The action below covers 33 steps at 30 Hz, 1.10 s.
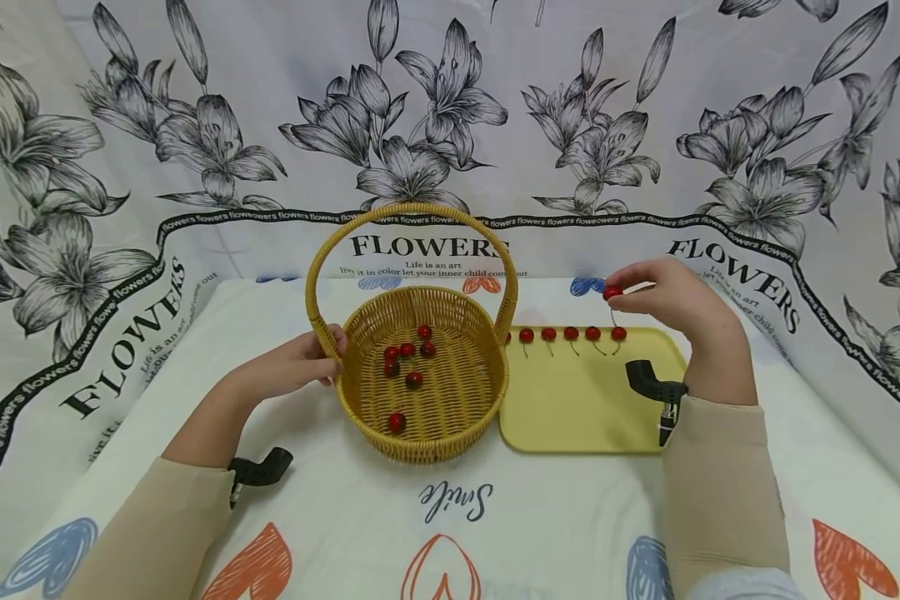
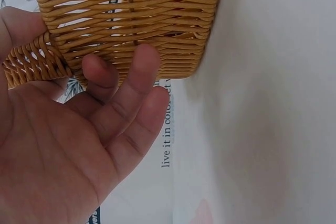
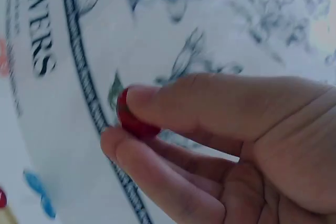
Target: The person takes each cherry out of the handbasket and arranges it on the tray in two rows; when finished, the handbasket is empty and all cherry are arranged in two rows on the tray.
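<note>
A cherry is pinched between the thumb and fingertips of my right hand, above the far right part of the yellow tray; its thin stem hangs down in the head view. My left hand grips the woven basket at its left side, where the tall handle meets the rim. In the left wrist view the thumb and index finger go around the handle's base, and the other fingers lie near the wicker wall. Several red cherries lie on the basket's floor.
Along the tray's far edge runs a row of several stemmed cherries, the leftmost partly hidden by the basket. A white printed cloth covers the table. Behind it hangs a flower-printed curtain. Each wrist carries a black camera mount.
</note>
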Motion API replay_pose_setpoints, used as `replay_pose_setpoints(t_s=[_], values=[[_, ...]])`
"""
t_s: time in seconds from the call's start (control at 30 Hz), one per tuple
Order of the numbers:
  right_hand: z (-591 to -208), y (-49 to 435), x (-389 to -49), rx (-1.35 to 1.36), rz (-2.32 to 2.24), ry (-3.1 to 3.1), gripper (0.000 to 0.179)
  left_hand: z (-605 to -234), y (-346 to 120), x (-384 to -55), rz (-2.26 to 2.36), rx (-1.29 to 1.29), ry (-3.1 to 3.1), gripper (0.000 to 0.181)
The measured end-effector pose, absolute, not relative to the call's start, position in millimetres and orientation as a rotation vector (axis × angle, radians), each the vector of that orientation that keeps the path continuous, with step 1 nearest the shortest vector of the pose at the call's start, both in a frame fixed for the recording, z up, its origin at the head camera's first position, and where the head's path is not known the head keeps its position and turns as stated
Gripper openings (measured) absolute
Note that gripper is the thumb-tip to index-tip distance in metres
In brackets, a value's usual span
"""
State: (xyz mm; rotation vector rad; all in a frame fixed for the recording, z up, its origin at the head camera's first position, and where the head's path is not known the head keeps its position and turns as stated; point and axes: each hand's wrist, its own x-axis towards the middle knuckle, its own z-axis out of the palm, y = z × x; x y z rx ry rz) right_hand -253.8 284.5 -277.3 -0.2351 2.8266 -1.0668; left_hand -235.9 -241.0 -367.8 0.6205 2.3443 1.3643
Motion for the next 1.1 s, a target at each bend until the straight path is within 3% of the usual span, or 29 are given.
replay_pose_setpoints(t_s=[0.23,0.57,0.83,1.1], values=[[-323,312,-282,-0.046,-0.785,2.935,0.033,-371,-242,-237,1.358,0.601,2.341,0.022],[-362,335,-291,0.155,-0.629,2.967,0.032,-371,-241,-237,1.347,0.615,2.353,0.020],[-379,353,-289,0.170,-0.610,3.011,0.027,-374,-233,-240,1.352,0.627,2.339,0.020],[-378,343,-295,0.159,-0.628,2.966,0.035,-370,-241,-237,1.343,0.608,2.360,0.019]])
